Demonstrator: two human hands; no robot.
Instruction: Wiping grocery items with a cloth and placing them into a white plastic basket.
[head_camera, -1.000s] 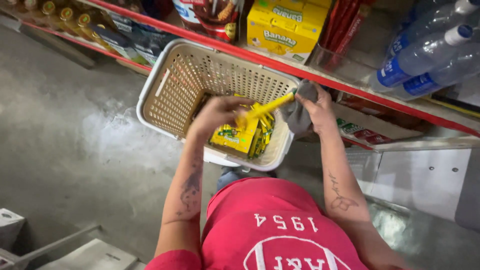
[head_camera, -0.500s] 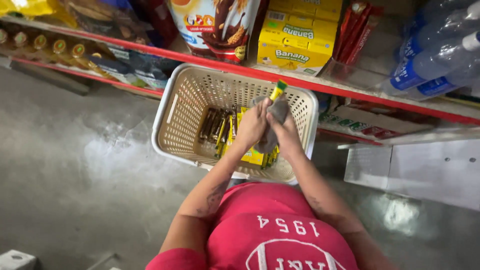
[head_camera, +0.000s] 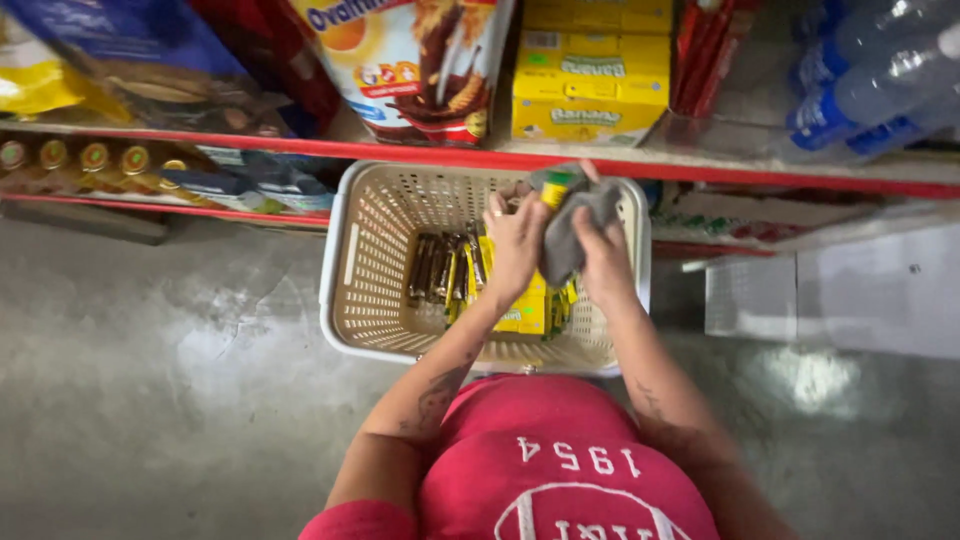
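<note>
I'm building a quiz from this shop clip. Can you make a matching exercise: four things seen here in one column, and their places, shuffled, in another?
Things:
1. grey cloth
2. yellow packets
3. water bottles
4. yellow boxes

Places:
A. upper shelf, far right
B. inside the beige basket
C. between the left hand and right hand
D. upper shelf, above the basket

Pairs: 1-C, 2-B, 3-A, 4-D

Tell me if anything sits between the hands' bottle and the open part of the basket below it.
Nothing visible does. The left hand and right hand hold the bottle wrapped in a grey cloth directly over the basket. Yellow packets lie beneath the hands; the basket's left half shows bare mesh.
</note>
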